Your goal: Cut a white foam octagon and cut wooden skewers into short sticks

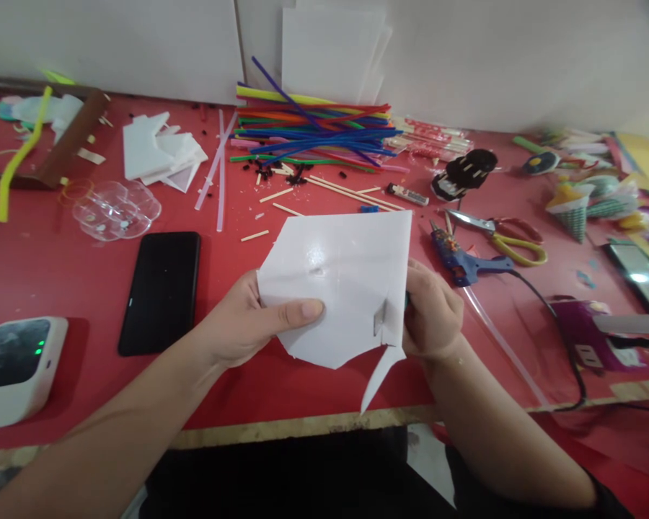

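My left hand [265, 313] grips a glossy white sheet [335, 281] by its left side, thumb flat on the face and the other fingers behind. The sheet is held above the table, its left and lower edges cut at angles. At its right side my right hand [435, 310] is closed round what looks like a utility knife, mostly hidden behind the sheet. A short piece of its metal blade [379, 319] shows through a slit near the lower right corner. Below the slit a narrow cut strip [379, 376] hangs down, still attached.
Colourful pipe cleaners [314, 130] lie at the back, with white offcuts [162, 155] to their left. A glue gun [465, 259] and scissors [502, 234] rest on the right. A black phone [161, 292] and a white device [19, 371] lie left. The red table's front edge [303, 427] is near me.
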`<control>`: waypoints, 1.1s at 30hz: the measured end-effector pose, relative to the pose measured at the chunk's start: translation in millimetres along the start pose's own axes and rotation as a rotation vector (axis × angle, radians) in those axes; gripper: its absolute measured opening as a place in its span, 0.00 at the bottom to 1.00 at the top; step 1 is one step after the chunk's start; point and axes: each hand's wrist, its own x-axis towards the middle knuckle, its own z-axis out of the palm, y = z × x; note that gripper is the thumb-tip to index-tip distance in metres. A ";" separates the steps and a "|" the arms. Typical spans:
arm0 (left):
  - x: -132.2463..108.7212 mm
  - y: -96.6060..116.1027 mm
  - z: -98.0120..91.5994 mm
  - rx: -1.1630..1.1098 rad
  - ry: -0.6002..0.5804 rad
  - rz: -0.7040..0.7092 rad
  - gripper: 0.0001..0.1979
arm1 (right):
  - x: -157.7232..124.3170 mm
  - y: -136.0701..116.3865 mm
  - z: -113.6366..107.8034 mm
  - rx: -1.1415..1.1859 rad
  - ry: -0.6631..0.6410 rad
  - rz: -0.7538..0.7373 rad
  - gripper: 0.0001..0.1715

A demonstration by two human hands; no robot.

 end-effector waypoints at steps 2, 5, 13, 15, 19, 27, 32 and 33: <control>-0.2 0.6 -0.4 0.006 -0.002 -0.002 0.15 | 0.1 1.1 0.1 -0.012 0.004 -0.013 0.16; -0.4 1.3 -0.2 0.005 0.000 -0.005 0.15 | 0.3 2.2 0.5 -0.027 0.010 -0.022 0.16; 1.4 0.5 -1.8 -0.136 -0.102 -0.076 0.17 | -0.7 -2.3 0.6 -0.023 0.015 0.054 0.16; 1.5 1.7 -3.7 -0.152 -0.103 -0.073 0.17 | -0.9 -1.6 0.9 -0.002 0.007 0.077 0.16; 0.4 4.7 -5.5 -0.161 -0.063 -0.061 0.16 | -0.1 1.6 1.4 0.027 -0.011 0.071 0.19; -1.6 6.5 -4.2 -0.112 -0.080 -0.067 0.13 | -0.2 -1.3 0.1 0.032 -0.004 0.096 0.21; -2.2 7.7 -2.9 -0.081 -0.040 -0.063 0.15 | 0.8 -0.3 -0.4 -0.013 0.005 0.063 0.20; -2.3 7.7 -2.6 -0.077 -0.034 -0.064 0.15 | 0.9 -0.1 -0.7 -0.014 0.005 0.060 0.20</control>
